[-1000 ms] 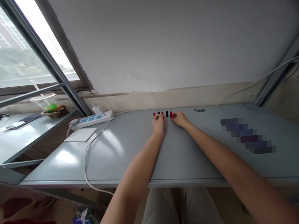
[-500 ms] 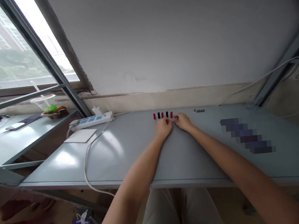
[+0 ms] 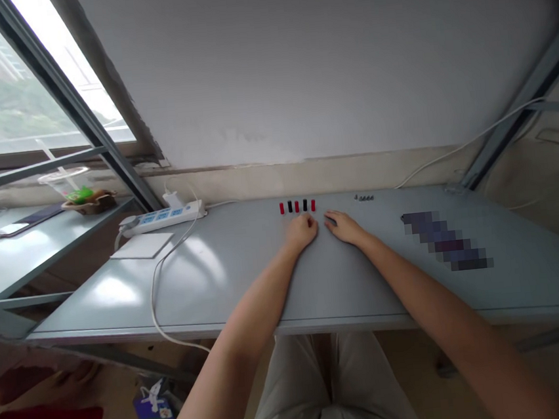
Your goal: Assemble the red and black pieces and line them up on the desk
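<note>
A row of small upright cylinders stands near the back of the grey desk [image 3: 256,271]: three red ones, with a red cylinder [image 3: 313,205] at the right end, alternating with two black ones, such as the black cylinder [image 3: 305,205]. Just in front of the row rests my left hand [image 3: 301,232], its fingers curled closed; whether anything is in them is hidden. To the right, my right hand [image 3: 345,227] lies low over the desk, fingers stretched and slightly apart, holding nothing visible. A gap separates the two hands. Neither visibly touches a cylinder.
Several tiny dark metal pieces [image 3: 366,198] lie back right, beyond a pixelated patch [image 3: 445,243]. Left are a white power strip [image 3: 161,216], a flat white square [image 3: 143,246] and a cable [image 3: 154,300] over the front edge. The wall [image 3: 286,179] bounds the desk's back.
Both hands have drawn back from the row and apart from each other. The right fingers have left the rightmost red cylinder's side and opened out. The whole view has shifted slightly.
</note>
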